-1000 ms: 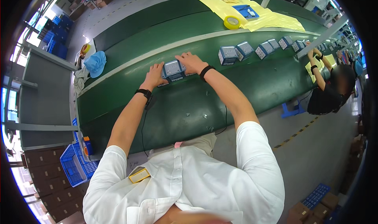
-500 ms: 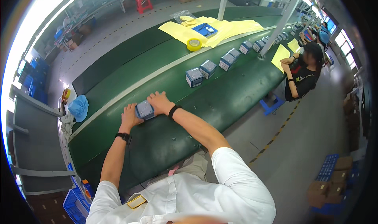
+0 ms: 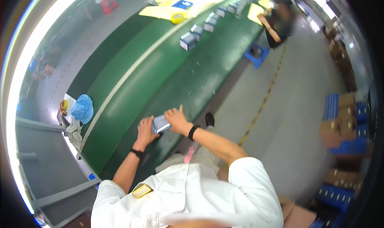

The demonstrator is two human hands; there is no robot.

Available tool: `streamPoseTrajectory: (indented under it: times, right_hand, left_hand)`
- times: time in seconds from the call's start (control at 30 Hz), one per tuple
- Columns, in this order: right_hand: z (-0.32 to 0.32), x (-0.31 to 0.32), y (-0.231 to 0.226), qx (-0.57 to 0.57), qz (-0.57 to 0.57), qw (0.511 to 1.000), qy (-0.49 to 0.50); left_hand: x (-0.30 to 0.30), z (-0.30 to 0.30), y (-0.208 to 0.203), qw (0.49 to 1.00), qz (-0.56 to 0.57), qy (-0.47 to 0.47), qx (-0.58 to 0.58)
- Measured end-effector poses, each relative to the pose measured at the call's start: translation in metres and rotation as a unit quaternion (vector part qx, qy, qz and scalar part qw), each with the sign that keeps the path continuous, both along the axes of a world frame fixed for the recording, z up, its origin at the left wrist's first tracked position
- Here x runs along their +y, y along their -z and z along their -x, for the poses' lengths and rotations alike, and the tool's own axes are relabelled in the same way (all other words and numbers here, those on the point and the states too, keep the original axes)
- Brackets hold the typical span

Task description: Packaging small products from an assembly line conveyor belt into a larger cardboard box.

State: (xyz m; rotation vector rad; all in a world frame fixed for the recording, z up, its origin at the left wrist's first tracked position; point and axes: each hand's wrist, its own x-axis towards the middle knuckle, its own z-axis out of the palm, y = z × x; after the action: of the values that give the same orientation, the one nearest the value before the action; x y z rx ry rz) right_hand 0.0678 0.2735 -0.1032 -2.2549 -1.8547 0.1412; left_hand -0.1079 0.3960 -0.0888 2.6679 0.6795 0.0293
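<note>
Between my two hands is a small blue-grey box [image 3: 161, 124], blurred a little by motion, over the near side of the green conveyor table [image 3: 132, 96]. My left hand [image 3: 146, 131] grips its left side, fingers along the far edge and thumb nearer me. On the opposite side my right hand [image 3: 177, 120] is closed round the box's right end. Whether the box touches the table surface I cannot tell. Farther up the belt stands a row of similar blue-and-white boxes [image 3: 187, 41], one behind another.
Yellow sheets [image 3: 154, 12] with a tape roll [image 3: 177, 18] and a blue tray [image 3: 183, 4] lie at the far side. A blue cap [image 3: 82, 108] rests at the left end. Right of the table are a seated co-worker [image 3: 276, 24], a blue stool [image 3: 257, 55] and stacked cartons [image 3: 334, 132].
Both hands have brought the box from the middle of the belt toward me and slightly right. My view has turned, so the row of boxes sits higher in it.
</note>
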Motion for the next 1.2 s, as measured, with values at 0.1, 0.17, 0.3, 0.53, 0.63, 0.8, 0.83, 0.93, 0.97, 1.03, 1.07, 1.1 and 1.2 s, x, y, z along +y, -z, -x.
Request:
streamPoseTrajectory:
  times: [0.1,0.17,0.3,0.53,0.63,0.8,0.83,0.93,0.97,1.03,1.07,1.1,1.2]
  right_hand:
    - [0.045,-0.033,-0.023,0.008,0.047,0.996,0.073]
    - [0.061,-0.056,-0.043,0.012,0.079,0.988,0.13]
    - [0.084,-0.128,-0.095,-0.061,0.033,0.968,0.241]
    - [0.153,-0.311,-0.264,-0.188,-0.003,0.862,0.472]
    - [0.211,-0.39,-0.321,-0.225,0.027,0.795,0.563]
    - [0.293,-0.514,-0.356,-0.159,0.053,0.715,0.679]
    - [0.303,-0.536,-0.353,-0.159,0.055,0.712,0.682]
    - [0.315,-0.6,-0.306,-0.05,0.043,0.685,0.725]
    - [0.312,-0.616,-0.287,-0.05,0.041,0.685,0.725]
    - [0.313,-0.645,-0.255,0.007,-0.005,0.703,0.711]
    - [0.309,-0.658,-0.241,0.009,-0.008,0.698,0.716]
    - [0.304,-0.666,-0.223,0.011,-0.015,0.717,0.697]
    - [0.282,-0.695,-0.196,0.03,0.003,0.73,0.682]
  left_hand:
    - [0.0,0.014,-0.01,0.996,0.023,0.082,-0.001]
    - [-0.01,0.016,-0.019,0.989,0.045,0.139,-0.01]
    - [-0.051,-0.005,-0.065,0.957,0.041,0.273,-0.085]
    - [-0.216,-0.06,-0.217,0.822,0.001,0.514,-0.245]
    - [-0.31,-0.06,-0.267,0.739,0.027,0.595,-0.314]
    - [-0.469,-0.036,-0.278,0.634,0.075,0.679,-0.363]
    - [-0.499,-0.032,-0.27,0.619,0.093,0.707,-0.328]
    - [-0.559,-0.027,-0.234,0.61,0.102,0.743,-0.255]
    - [-0.573,-0.026,-0.221,0.625,0.095,0.746,-0.211]
    - [-0.602,-0.029,-0.199,0.618,0.092,0.755,-0.199]
    - [-0.61,-0.034,-0.186,0.621,0.086,0.757,-0.184]
    - [-0.617,-0.038,-0.172,0.626,0.078,0.759,-0.162]
    - [-0.642,-0.051,-0.146,0.625,0.06,0.77,-0.11]
